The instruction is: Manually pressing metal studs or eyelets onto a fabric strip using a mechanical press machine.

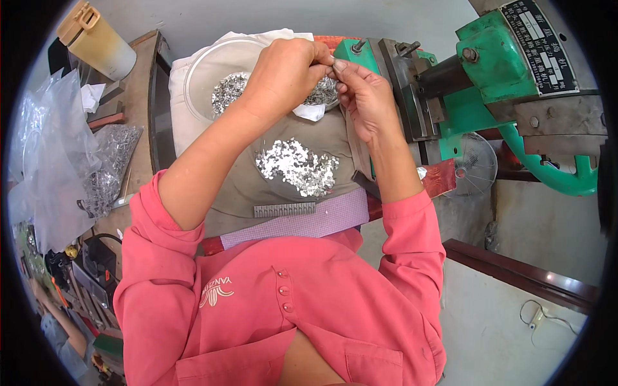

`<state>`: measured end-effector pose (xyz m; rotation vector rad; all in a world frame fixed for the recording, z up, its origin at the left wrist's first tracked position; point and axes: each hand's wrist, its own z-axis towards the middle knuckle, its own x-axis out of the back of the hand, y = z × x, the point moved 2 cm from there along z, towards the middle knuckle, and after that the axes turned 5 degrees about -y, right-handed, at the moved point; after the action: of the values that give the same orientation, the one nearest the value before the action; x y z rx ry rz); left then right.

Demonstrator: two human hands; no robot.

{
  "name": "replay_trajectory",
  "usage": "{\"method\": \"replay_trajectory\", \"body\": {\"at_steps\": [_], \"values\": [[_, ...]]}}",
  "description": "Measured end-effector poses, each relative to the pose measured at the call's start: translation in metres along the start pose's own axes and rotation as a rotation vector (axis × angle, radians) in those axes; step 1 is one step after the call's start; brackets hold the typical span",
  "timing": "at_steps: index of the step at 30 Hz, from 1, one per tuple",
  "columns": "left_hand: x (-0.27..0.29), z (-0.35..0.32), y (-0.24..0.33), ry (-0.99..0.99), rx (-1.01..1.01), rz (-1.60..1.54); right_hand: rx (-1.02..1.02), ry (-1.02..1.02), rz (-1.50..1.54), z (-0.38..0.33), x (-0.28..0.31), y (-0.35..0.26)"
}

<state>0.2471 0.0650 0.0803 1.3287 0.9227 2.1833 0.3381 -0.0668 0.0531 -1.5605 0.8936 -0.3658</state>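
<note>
By rd. tub [188, 87], L hand [290, 71] meeting R hand [365, 96], shiny metal pcs. [299, 168]

In the upper right of the frame, a black plate [539, 46] on the green machine [486, 61] carries pale printed characters in rows, larger ones along one side and smaller ones beside white rectangular fields. Left of the lower centre, the pink shirt [257, 267] bears pale lettering [217, 283] in capitals, set aslant, with a curved emblem [215, 295] just beside it.
</note>
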Motion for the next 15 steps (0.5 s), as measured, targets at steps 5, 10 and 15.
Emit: {"method": "replay_trajectory", "body": {"at_steps": [5, 10, 15], "values": [[0.001, 0.006, 0.002, -0.017, 0.002, 0.021, 0.162, 0.075, -0.138, -0.005, -0.007, -0.007], [0.004, 0.011, 0.005, -0.015, -0.095, -0.009, 0.174, 0.069, -0.250, -0.003, -0.006, -0.005], [0.001, 0.011, 0.002, 0.033, -0.002, -0.126, 0.183, 0.021, -0.159, 0.000, -0.006, 0.004]]}}
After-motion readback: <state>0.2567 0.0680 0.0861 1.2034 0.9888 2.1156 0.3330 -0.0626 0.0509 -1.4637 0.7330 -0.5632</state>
